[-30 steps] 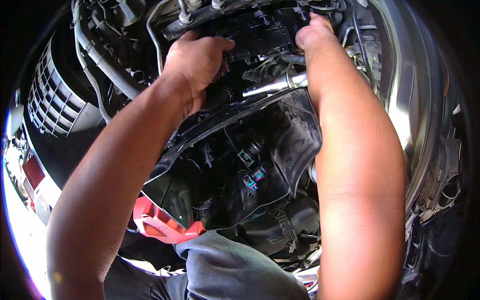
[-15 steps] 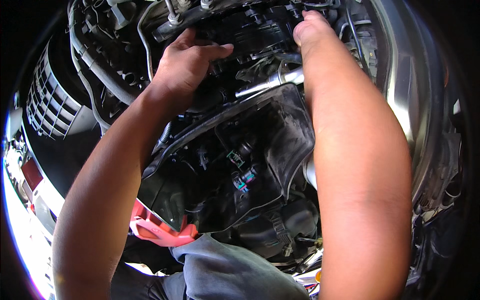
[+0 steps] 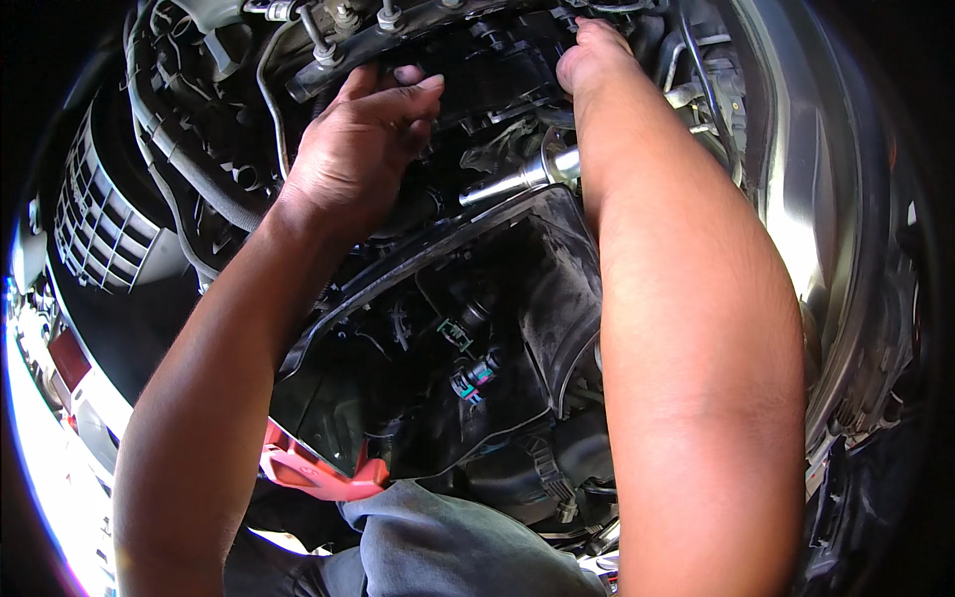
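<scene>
My left hand (image 3: 348, 149) is at the left end of a long black plastic engine part (image 3: 492, 80) deep in the engine bay. Its fingers are curled in toward the thumb, and whatever lies between them is hidden. Against the right end of that same part, my right hand (image 3: 595, 58) reaches in; most of its fingers are out of sight behind the hand and the part. A shiny metal tube (image 3: 512, 182) runs below the part, next to my right forearm.
Close to me is a black plastic housing (image 3: 557, 239) with small connectors (image 3: 473, 378) inside it. A red plastic piece (image 3: 323, 473) sits at its lower left. Hoses (image 3: 214, 189) and a white grille (image 3: 95, 229) flank the left; a metal body edge (image 3: 791, 199) bounds the right.
The fingers of my left hand have curled in from a more spread pose. My right hand stays at the part's right end. The whole view has shifted slightly.
</scene>
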`<action>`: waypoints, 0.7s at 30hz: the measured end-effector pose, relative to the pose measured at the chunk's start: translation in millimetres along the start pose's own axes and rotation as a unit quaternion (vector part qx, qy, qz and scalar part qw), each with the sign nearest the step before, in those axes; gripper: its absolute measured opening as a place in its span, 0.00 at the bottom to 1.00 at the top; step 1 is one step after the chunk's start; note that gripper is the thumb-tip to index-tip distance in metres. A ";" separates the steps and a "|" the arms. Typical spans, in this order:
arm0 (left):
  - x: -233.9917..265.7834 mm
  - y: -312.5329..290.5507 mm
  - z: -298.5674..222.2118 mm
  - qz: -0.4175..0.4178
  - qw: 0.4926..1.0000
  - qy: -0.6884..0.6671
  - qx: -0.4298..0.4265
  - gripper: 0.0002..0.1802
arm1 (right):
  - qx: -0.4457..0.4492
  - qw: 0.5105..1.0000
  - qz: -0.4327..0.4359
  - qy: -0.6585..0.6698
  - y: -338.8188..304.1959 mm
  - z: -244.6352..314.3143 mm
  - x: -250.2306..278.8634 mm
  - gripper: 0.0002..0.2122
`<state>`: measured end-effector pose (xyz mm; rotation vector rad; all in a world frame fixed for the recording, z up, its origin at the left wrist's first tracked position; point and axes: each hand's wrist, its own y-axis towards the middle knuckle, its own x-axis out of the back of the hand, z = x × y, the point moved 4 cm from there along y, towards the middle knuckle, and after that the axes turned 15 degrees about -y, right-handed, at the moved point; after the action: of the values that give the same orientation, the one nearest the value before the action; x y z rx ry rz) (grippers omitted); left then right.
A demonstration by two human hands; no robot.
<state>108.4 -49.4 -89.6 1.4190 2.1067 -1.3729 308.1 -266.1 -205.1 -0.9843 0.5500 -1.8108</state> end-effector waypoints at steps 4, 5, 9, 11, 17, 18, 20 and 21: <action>-2.1 10.2 -8.9 0.001 0.972 -0.220 0.087 0.07 | 0.039 0.995 0.078 -0.046 8.5 0.5 -4.6 0.15; -2.6 12.6 -13.8 0.024 0.962 -0.259 0.085 0.07 | -0.010 0.988 0.098 -0.116 10.9 -4.4 -5.1 0.17; 1.7 22.6 -12.2 0.053 0.942 -0.314 0.104 0.08 | 0.037 0.990 -0.060 -0.124 11.7 -0.6 8.5 0.13; 4.9 22.2 -11.0 0.061 0.925 -0.351 0.132 0.08 | 0.012 0.998 0.003 -0.068 3.5 -2.8 2.2 0.14; 1.0 14.9 -16.9 0.140 0.856 -0.450 0.212 0.05 | -0.044 0.991 -0.109 -0.067 -14.9 -5.9 12.7 0.16; 2.0 14.0 -17.6 0.114 0.846 -0.472 0.222 0.10 | -0.013 0.992 -0.121 -0.014 -8.5 -7.4 11.9 0.16; -1.1 12.7 -19.9 0.136 0.839 -0.475 0.230 0.12 | 0.020 0.994 -0.084 0.068 16.3 -12.3 3.9 0.13; -3.2 12.0 -21.7 0.151 0.835 -0.475 0.233 0.13 | 0.045 0.993 -0.067 0.089 32.8 -15.0 0.3 0.12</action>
<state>125.9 -32.9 -82.9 0.8128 0.9089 -1.9543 313.3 -281.4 -237.4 -0.8200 0.5162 -2.0397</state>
